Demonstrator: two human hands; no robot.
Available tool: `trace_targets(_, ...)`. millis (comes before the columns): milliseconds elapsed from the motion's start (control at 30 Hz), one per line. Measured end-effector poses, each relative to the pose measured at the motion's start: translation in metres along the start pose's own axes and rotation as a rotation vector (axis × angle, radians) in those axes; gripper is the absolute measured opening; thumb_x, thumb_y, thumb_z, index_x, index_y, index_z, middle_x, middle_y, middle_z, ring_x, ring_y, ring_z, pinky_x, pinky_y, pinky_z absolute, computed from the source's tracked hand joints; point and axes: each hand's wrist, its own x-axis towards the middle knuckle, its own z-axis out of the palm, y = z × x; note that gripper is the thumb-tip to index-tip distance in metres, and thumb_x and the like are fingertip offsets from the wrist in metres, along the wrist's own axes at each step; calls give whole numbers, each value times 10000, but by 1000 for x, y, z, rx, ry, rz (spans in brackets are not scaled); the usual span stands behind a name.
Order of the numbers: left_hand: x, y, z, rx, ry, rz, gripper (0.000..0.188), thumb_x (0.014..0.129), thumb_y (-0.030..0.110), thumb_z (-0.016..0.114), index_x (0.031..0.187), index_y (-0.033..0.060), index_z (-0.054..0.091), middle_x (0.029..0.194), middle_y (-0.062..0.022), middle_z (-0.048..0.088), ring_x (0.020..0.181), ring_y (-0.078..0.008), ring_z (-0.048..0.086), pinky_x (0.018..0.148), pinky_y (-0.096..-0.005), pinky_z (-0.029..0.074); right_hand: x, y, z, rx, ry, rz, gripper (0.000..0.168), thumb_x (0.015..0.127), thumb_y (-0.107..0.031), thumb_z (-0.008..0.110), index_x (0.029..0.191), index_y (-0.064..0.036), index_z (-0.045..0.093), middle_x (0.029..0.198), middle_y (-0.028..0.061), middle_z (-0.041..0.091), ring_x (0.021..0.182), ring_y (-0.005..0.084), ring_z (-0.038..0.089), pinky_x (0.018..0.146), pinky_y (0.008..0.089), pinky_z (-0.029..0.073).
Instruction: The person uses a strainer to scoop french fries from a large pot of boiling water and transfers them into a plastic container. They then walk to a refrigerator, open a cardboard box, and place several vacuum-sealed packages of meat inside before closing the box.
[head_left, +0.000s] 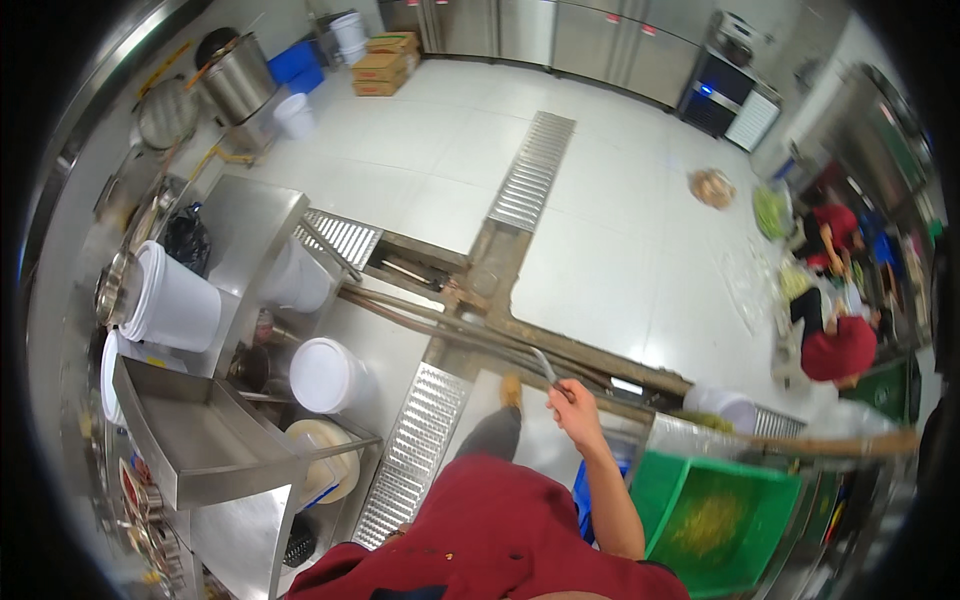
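Note:
My right hand (577, 412) is held out in front of me over the open floor drain channel (484, 281). Its fingers are closed around the dark handle of a slim, curved metal tool (545, 365), whose tip points away from me; its exact kind is too small to tell. Hoses (405, 311) run along the channel below the tool. My left hand is out of view. One slotted metal drain grate (411, 457) lies to the left of my foot, and another (534, 169) covers the far branch of the drain.
At left stands a steel counter (247, 217) with white lidded buckets (322, 375). A green bin (712, 517) is close on my right. Two people in red (836, 349) crouch at far right, near bagged vegetables (771, 212). Cardboard boxes (379, 69) sit by the steel cabinets (600, 37).

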Motion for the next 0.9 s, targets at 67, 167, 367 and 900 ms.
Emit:
trace_targets(67,21,47,-16,-51,8,-19,330,850,341,557,944,57,696,954,-116,705,883,-288,670,769,-392,526,49,0,-17,-44,-30,30,150,908,-171,593,982,-45,559,735,25,591,559,64,482,460,222,379)
trace_targets(167,87,144,-98,14,43,58,334,847,339,549,953,60,698,976,-117,703,900,-299,667,795,-389,523,107,-17,-68,-52,115,110,147,901,-161,598,961,-34,555,718,33,581,531,77,480,439,235,372)
trace_targets(367,206,359,-354,-242,352,242,329,860,322,559,937,17,656,809,-128,691,743,-245,671,688,-392,530,224,29,-201,-157,344,322,101,880,-106,563,835,-21,533,623,66,539,464,124,464,399,289,343)
trace_targets(900,314,632,-581,-388,102,-99,382,865,354,505,860,14,679,857,-210,650,773,-347,613,696,-459,472,865,-239,-261,-776,183,-7,286,782,-245,575,684,19,624,571,108,587,468,205,540,443,370,408)
